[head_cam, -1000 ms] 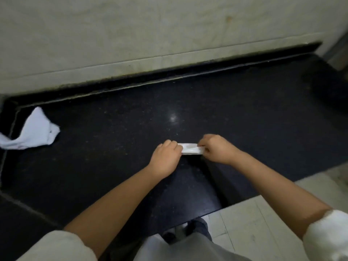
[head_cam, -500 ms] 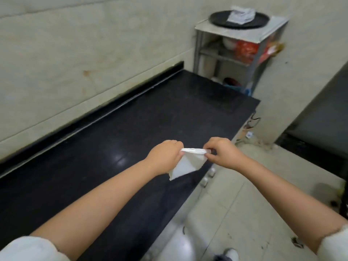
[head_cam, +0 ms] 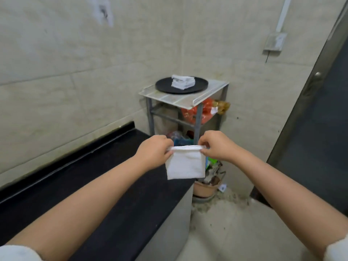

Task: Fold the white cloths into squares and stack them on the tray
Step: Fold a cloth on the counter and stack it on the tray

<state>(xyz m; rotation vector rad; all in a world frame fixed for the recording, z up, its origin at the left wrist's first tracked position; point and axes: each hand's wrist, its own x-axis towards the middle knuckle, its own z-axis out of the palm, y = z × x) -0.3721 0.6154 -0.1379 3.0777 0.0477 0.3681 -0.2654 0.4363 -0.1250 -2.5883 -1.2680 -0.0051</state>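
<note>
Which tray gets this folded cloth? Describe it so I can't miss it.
Look to the metal rack in the wall corner past the end of the black counter. On its pale top shelf sits a round black tray, the only dark dish there, already carrying a stack of folded white cloths.

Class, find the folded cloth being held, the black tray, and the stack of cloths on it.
folded white cloth (head_cam: 185,167): head view, hanging front face.
black round tray (head_cam: 163,86): head view, bare left rim.
stack of folded cloths (head_cam: 183,81): head view, stack's front side.

Two hands, the left hand (head_cam: 153,154) and the right hand (head_cam: 216,146), hold one folded white cloth (head_cam: 185,162). One round black tray (head_cam: 163,86) holds one pile of white cloths (head_cam: 182,81); I cannot count them. One metal rack (head_cam: 209,91). One black counter (head_cam: 94,185).
</note>
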